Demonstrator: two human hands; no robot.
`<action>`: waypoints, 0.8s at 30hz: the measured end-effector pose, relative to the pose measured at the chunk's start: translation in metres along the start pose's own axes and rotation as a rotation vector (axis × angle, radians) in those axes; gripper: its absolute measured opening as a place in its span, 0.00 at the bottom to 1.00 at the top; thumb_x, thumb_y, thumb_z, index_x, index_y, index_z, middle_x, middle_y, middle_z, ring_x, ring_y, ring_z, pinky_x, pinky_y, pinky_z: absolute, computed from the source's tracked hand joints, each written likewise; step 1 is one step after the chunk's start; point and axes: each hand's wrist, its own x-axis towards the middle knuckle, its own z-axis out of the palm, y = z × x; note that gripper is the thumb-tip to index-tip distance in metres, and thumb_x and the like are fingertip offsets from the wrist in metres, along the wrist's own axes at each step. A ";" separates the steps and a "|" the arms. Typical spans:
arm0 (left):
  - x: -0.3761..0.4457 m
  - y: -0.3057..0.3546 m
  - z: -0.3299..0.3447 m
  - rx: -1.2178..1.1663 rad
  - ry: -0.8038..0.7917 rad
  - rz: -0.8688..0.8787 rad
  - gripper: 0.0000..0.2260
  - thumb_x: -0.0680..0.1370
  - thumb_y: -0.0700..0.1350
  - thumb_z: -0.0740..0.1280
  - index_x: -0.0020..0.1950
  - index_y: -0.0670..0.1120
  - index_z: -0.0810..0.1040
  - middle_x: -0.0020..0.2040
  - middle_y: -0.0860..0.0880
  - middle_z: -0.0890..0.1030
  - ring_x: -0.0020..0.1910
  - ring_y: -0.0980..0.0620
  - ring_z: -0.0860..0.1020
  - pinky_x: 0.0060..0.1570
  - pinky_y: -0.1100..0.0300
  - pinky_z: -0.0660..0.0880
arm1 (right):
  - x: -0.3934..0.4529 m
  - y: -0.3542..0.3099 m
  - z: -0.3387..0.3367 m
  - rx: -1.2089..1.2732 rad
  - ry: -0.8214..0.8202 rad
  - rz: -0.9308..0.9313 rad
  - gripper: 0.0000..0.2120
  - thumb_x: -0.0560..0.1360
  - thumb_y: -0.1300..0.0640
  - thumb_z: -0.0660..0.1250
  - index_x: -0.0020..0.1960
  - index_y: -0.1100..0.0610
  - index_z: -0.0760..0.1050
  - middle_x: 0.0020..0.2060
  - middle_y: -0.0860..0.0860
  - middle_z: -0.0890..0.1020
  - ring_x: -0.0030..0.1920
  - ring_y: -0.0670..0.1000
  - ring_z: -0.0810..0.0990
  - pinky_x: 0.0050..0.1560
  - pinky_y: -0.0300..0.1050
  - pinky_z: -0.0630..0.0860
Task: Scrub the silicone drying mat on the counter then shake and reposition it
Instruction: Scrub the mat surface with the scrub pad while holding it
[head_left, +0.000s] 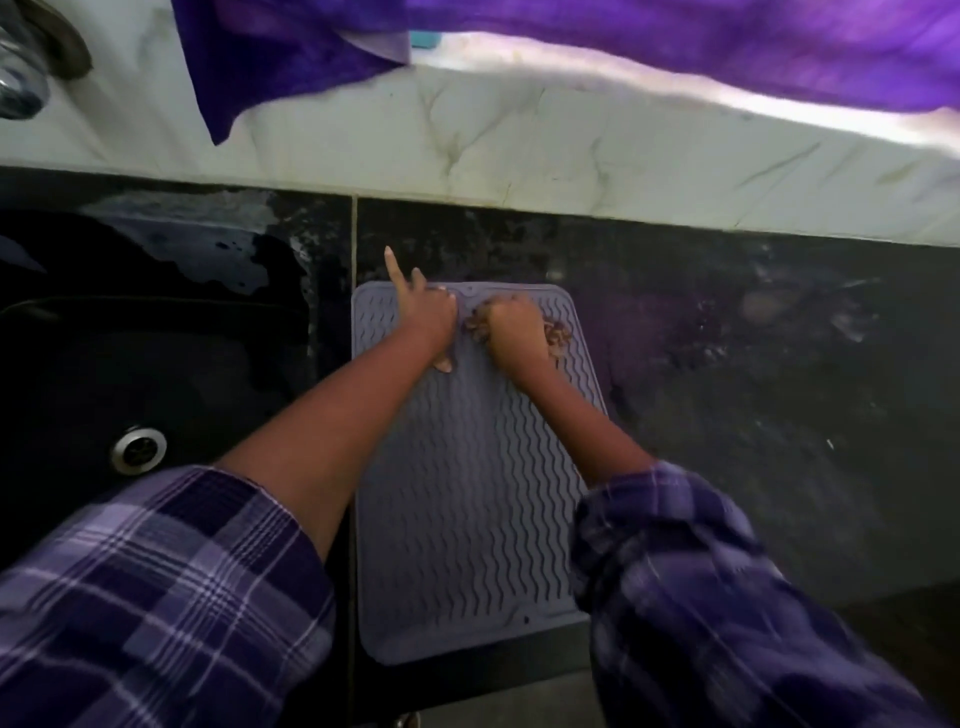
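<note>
A grey silicone drying mat (467, 493) with wavy ridges lies flat on the dark counter, long side running away from me. My left hand (426, 317) rests on its far left part, index finger stretched out past the mat's far edge and thumb pressed on the ridges. My right hand (517, 325) is curled round a brownish scrubber (558, 335) near the mat's far edge; tufts of the scrubber stick out on both sides of the fist.
A black sink (104, 395) with a round metal drain (138, 450) lies left of the mat. A purple cloth (291, 57) hangs over the pale marble ledge (519, 140) at the back. A metal tap base (36, 47) shows top left. Dark counter (753, 374) extends right.
</note>
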 end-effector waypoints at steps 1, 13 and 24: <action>-0.001 0.000 0.001 0.008 0.015 0.009 0.49 0.67 0.67 0.71 0.79 0.49 0.52 0.78 0.46 0.60 0.79 0.40 0.47 0.65 0.24 0.38 | -0.027 0.004 0.006 0.055 0.008 -0.001 0.13 0.78 0.60 0.59 0.59 0.57 0.78 0.60 0.55 0.79 0.61 0.58 0.74 0.62 0.49 0.68; -0.026 -0.006 0.016 -0.069 0.309 0.299 0.20 0.73 0.50 0.72 0.63 0.48 0.78 0.65 0.48 0.76 0.73 0.48 0.63 0.69 0.29 0.39 | -0.061 0.020 -0.038 0.210 -0.157 -0.052 0.13 0.73 0.67 0.64 0.53 0.56 0.82 0.50 0.54 0.85 0.51 0.51 0.83 0.59 0.46 0.78; -0.048 0.003 0.046 -0.035 0.194 0.261 0.38 0.75 0.68 0.59 0.79 0.49 0.56 0.77 0.45 0.62 0.78 0.42 0.50 0.63 0.24 0.35 | -0.228 -0.005 0.015 0.171 -0.271 -0.124 0.11 0.74 0.60 0.67 0.55 0.56 0.80 0.59 0.55 0.79 0.61 0.55 0.74 0.62 0.49 0.74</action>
